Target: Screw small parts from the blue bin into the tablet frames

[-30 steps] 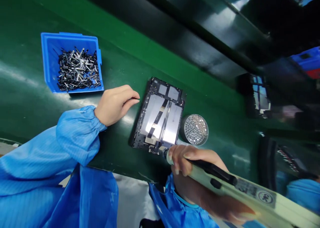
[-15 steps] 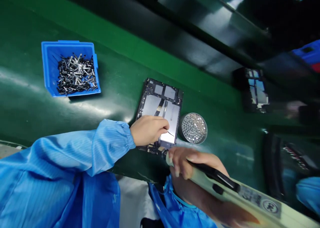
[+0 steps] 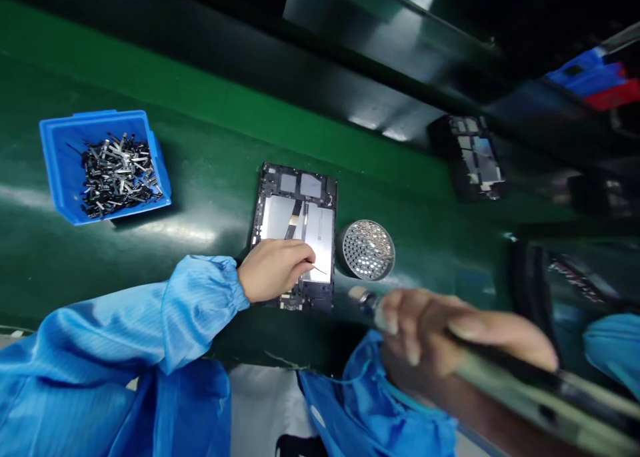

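An opened tablet (image 3: pixel 320 237), with silver battery cells and a dark frame, lies on the green bench. My left hand (image 3: pixel 277 268) rests over its lower left part, fingers pinched on a thin dark pointed piece (image 3: pixel 320 269) that sticks out over the right battery cell; its kind cannot be made out. My right hand (image 3: pixel 435 323) is wrapped around a pale electric screwdriver (image 3: pixel 505 383) with a black lever. The driver's tip (image 3: pixel 357 293) is off the tablet's lower right corner, apart from it. Motion blurs this hand and the driver.
Right of the tablet stands a round tin (image 3: pixel 367 250) of small screws. A blue bin (image 3: pixel 55 170) of small metal and black parts sits at the left. Another opened device (image 3: pixel 475 153) lies at the back right. A dark raised ledge (image 3: pixel 200 70) runs along the back.
My right hand has drawn the electric screwdriver rightward, away from the tablet's lower edge. My left hand keeps its pinch over the tablet. The whole view has shifted somewhat.
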Demonstrator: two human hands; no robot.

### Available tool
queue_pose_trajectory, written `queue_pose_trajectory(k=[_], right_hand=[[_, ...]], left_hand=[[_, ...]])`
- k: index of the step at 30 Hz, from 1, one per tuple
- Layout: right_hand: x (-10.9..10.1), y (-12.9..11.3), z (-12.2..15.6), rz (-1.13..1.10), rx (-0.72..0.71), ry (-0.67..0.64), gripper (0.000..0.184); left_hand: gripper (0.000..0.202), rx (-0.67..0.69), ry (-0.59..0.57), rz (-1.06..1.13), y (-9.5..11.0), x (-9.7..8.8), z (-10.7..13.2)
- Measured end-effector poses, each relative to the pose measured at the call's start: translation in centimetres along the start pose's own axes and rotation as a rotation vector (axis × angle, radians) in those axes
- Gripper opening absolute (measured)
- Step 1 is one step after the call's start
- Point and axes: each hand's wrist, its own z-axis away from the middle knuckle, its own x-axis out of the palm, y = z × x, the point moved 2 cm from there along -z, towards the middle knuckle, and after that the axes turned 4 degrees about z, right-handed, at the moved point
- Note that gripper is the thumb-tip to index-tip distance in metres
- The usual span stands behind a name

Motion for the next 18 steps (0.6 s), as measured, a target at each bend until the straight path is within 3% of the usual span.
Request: queue_pose_trajectory(k=[2,4,6,12,18], right_hand=[[-1.9,0.8,-1.9,0.005,-0.149,0.235,0.035],[-3.2,2.5,-4.1,-0.029,-0.159,0.367,0.053],[-4.0,4.6,-6.0,-0.076,-0.122,0.431,0.056],[-4.0,9.2,-7.5,-0.156,-0.095,0.465,0.058],[-3.4,10.4,-7.4,-0.155,-0.072,0.466,0.057]], left_hand=[[0.009,0.041,0.031,0.016,-0.1,-0.2,0.2],[0.009,0.088,0.076,0.035,-0.2,-0.4,0.4],[0.009,0.127,0.107,0.050,-0.3,-0.6,0.6],[0.012,0.147,0.096,0.062,-0.6,-1.1,0.9],[0.014,0.168,0.084,0.037,-0.3,-1.5,1.0]])
